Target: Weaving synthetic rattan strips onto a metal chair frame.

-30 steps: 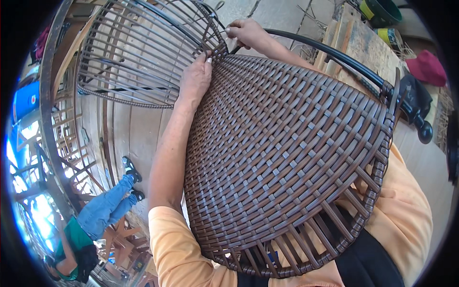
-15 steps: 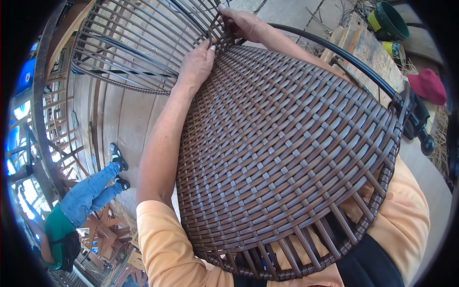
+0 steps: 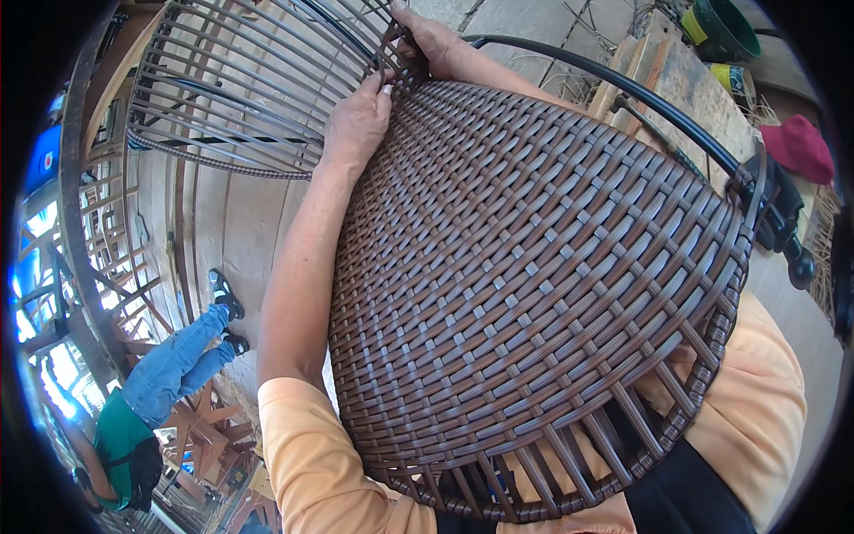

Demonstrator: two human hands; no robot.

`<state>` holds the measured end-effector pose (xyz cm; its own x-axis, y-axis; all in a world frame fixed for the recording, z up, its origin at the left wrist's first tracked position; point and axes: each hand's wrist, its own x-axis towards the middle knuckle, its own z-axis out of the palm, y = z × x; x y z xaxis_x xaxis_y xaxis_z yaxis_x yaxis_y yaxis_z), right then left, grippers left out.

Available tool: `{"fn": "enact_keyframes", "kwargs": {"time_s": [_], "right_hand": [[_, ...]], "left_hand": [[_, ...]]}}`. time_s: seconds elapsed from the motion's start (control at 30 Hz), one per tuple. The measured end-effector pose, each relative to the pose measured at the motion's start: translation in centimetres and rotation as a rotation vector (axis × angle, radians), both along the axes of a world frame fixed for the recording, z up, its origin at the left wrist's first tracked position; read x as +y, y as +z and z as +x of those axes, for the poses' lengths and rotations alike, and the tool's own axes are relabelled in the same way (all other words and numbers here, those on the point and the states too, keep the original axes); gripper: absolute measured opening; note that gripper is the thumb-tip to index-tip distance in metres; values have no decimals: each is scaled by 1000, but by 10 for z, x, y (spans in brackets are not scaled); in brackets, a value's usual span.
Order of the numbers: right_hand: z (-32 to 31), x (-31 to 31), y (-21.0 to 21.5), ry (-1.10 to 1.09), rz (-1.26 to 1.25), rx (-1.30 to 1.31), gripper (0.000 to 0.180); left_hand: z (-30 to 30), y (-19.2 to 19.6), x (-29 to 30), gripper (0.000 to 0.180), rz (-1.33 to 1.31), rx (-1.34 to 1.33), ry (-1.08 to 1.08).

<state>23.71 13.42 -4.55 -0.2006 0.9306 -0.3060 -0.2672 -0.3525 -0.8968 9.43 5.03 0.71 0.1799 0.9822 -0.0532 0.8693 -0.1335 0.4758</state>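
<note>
A brown woven wicker chair frame (image 3: 525,285) leans against my body, its broad panel densely woven from flat synthetic strands. Beyond the weave, bare brown ribs (image 3: 240,80) fan out to a wrapped rim at the upper left. My left hand (image 3: 358,125) is closed at the far edge of the weave, pinching a brown strand (image 3: 381,71) between thumb and fingers. Just right of it, my right hand (image 3: 427,40) grips strands at the same narrow junction. Its fingertips are partly hidden behind the ribs.
A curved black metal tube (image 3: 614,80) runs along the panel's right side. At the right are a wooden block (image 3: 694,98), a green bucket (image 3: 725,31) and a red cap (image 3: 794,149). A person in jeans (image 3: 169,365) stands on the left, near wooden frames (image 3: 111,240).
Both hands and the chair sit slightly further up and left in the picture. My hands keep their hold at the same junction. The person at left appears slightly lower.
</note>
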Motion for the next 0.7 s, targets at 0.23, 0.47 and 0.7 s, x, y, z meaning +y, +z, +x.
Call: {"fn": "enact_keyframes", "kwargs": {"time_s": [0.23,0.47,0.7], "right_hand": [[10,5,12,144,192,-349,57],[48,-15,36,418,948,-831,22],[24,-11,50,786,1211,-1148,39]], "left_hand": [[-12,4,-10,27,-109,-375,110],[-24,5,-19,31,-80,-303,188],[-23,7,-31,34,-68,-24,144]]}}
